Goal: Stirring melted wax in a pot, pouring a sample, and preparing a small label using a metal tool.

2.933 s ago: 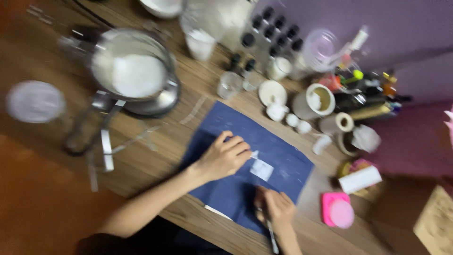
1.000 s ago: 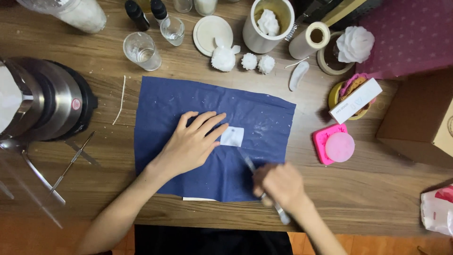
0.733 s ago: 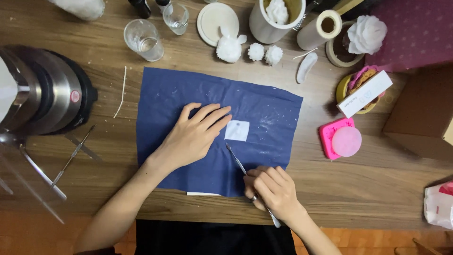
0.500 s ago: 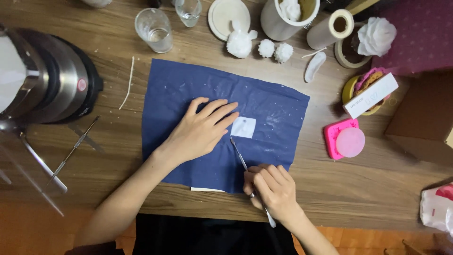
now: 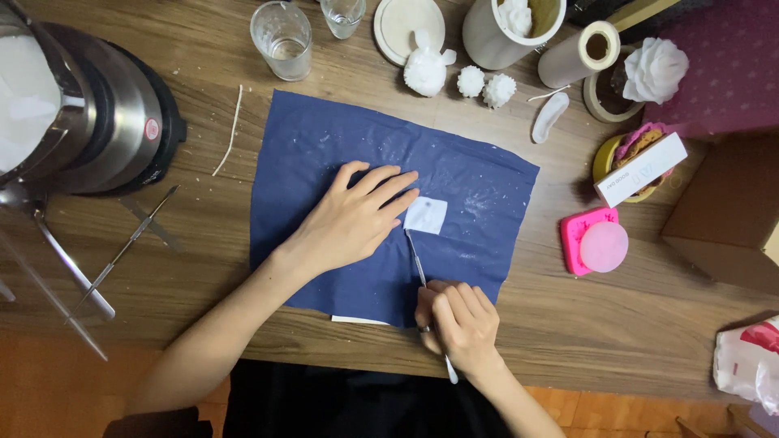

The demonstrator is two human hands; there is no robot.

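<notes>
Left hand (image 5: 357, 217) flat, open on cloth (image 5: 316, 146); right hand (image 5: 456, 324) grips pick (image 5: 415, 258), tip now advanced to white square (image 5: 426, 215), apparently touching.

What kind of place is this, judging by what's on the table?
Probably a home craft bench for wax or candle making: a steel melting pot of white wax, small white moulded figures and a pink silicone mould sit on a wooden table around a dark blue work cloth.
</notes>
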